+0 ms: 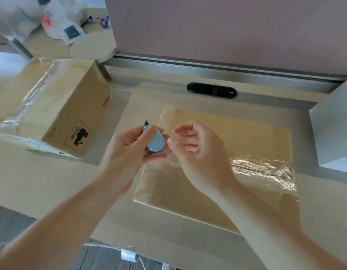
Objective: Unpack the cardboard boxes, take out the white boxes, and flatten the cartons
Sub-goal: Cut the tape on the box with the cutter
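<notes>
My left hand (pixel 129 151) grips a small light-blue box cutter (pixel 155 141), its dark blade tip pointing away from me. My right hand (pixel 196 151) hovers just to the right of the cutter with loosely curled fingers and holds nothing. Beneath both hands a flattened carton (pixel 236 172) lies on the desk, with clear tape crinkled along its right end. A sealed cardboard box (pixel 57 114) with clear tape on top and a black label on its side stands at the left. A white box (pixel 332 125) sits at the right edge of the desk.
The light wooden desk (pixel 32 182) ends at a pink partition (pixel 227 26) with a metal rail and a black cable slot (pixel 211 90). A round stool (pixel 94 46) and bags stand behind the left box. A white cable hangs below the desk's front edge.
</notes>
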Available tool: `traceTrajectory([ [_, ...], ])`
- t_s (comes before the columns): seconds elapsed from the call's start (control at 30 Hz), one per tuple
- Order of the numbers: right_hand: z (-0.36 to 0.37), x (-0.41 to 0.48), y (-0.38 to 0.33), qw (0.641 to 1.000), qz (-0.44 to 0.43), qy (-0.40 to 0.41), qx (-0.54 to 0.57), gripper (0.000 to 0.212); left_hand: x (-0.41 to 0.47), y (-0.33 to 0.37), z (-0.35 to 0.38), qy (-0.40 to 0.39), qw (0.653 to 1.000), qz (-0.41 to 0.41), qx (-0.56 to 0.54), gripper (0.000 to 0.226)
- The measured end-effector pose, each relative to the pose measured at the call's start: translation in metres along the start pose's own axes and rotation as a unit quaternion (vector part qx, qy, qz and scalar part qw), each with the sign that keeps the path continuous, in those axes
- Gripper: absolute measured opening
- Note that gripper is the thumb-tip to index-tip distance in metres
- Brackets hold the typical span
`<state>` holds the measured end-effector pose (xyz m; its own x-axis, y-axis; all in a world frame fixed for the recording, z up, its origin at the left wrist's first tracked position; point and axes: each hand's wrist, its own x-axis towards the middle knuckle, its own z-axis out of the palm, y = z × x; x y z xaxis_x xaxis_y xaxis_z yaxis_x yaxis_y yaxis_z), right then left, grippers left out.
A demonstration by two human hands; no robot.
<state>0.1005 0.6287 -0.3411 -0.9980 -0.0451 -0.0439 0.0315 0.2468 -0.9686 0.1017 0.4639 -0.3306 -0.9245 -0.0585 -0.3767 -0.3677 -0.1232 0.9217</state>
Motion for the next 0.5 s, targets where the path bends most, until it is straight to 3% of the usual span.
traceTrajectory([
  [0.07,0.011,0.017,0.001,0.993,-0.054,-0.025,-0.1,0.01,0.012,-0.001,-0.031,0.045,0.993,0.007,0.105,0.028],
  [0.17,0.021,0.044,-0.001,0.953,-0.123,-0.108,-0.254,0.027,0.022,-0.012,-0.06,0.03,0.96,0.012,0.277,0.02],
  [0.33,0.028,0.086,-0.008,0.825,-0.209,-0.228,-0.473,0.029,0.035,-0.017,-0.075,-0.066,0.975,-0.024,0.208,0.016],
  [0.43,0.032,0.099,-0.01,0.782,-0.25,-0.251,-0.513,0.022,0.042,-0.022,-0.072,-0.08,0.979,-0.013,0.187,0.02],
  [0.5,0.039,0.104,-0.01,0.771,-0.263,-0.263,-0.516,0.019,0.045,-0.028,-0.071,-0.08,0.981,-0.018,0.173,0.022],
])
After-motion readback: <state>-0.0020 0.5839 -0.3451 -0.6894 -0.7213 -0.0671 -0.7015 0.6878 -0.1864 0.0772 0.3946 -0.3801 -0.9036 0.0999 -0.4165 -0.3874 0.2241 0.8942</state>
